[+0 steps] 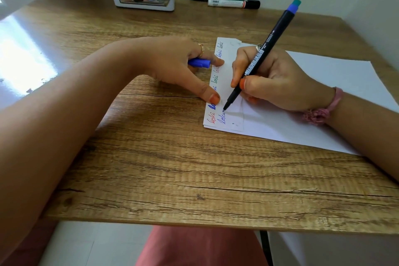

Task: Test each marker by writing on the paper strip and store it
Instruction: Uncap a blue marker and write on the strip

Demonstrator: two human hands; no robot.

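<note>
Near the worktop's right edge, the right hand (pixel 280 80) pinches a light, stiff marker (pixel 259 56) low on its barrel, tip on the thin, easily shifted paper strip (pixel 226 71). The left hand (pixel 183 67) pins the strip with thumb and fingertip and holds a blue cap (pixel 199 63). Two more markers (pixel 233 3) lie along the back edge.
</note>
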